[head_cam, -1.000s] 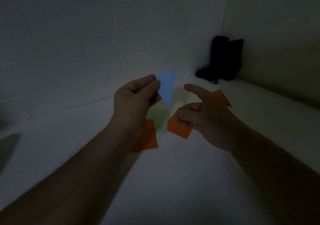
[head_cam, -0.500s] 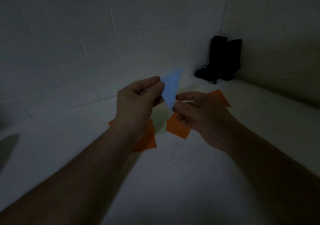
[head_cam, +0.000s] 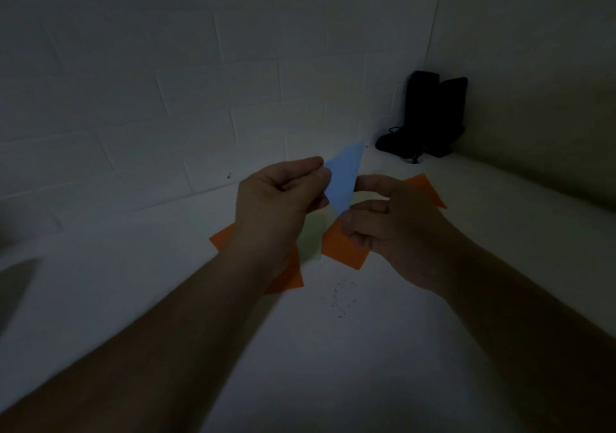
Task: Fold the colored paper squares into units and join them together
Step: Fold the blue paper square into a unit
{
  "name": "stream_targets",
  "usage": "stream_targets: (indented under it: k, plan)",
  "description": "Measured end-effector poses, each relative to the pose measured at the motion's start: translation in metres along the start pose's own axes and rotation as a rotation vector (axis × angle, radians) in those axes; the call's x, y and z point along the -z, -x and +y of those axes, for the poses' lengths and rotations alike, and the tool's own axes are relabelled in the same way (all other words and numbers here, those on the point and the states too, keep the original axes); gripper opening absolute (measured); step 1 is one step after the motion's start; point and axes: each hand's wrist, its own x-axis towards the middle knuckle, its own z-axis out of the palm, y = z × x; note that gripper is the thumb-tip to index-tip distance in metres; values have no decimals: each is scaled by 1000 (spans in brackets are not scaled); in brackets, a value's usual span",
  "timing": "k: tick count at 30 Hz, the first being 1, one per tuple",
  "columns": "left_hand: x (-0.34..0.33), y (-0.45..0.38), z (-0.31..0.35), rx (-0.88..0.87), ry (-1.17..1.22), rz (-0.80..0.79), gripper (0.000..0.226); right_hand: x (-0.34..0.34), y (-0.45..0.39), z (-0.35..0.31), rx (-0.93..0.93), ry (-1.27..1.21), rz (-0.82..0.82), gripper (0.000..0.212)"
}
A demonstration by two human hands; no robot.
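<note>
Left hand: I see my left hand (head_cam: pixel 280 199) raised above the white tabletop (head_cam: pixel 383 349), thumb and forefinger pinching the left edge of the folded pale-blue paper triangle (head_cam: pixel 343 182).
Right hand: my right hand (head_cam: pixel 390 222) sits at 3 o'clock of the blue piece, fingers curled; thumb and forefinger close on its lower tip at about 6 o'clock.
Blue piece, position: it stands between my two hands, held off the table, its long point aimed toward 1 o'clock and its narrow end down.
Blue piece, look: a flat, slim triangle, smooth-faced, sharp-edged; I cannot make out inner creases in this dim light.
Orange sheets: one orange paper square (head_cam: pixel 343 249) lies on the table under my right fingers; another orange paper sheet (head_cam: pixel 290 276) shows at 6 o'clock of my left wrist, partly hidden; a third orange paper corner (head_cam: pixel 426 189) pokes out at 1 o'clock of my right hand.
Green sheet: a pale-green paper square (head_cam: pixel 311 239) lies flat between the orange ones, below the blue piece.
Background: a black bundled object (head_cam: pixel 430 119) stands in the far corner at 1 o'clock, against the white brick wall (head_cam: pixel 166 82).
</note>
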Motion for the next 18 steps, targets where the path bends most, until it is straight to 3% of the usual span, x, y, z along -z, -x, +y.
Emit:
stream_targets:
  k: [3, 9, 18]
  plan:
    - [-1, 0, 0, 1, 16, -23, 16, -2, -1, -1, -1, 12, -7, 12]
    - [0, 1, -2, -18, 1, -58, 16, 4, -4, 2, 4, -9, 47, 29]
    - [1, 4, 0, -32, -81, -115, 13, 12, -3, -6, -8, -41, 110, 24]
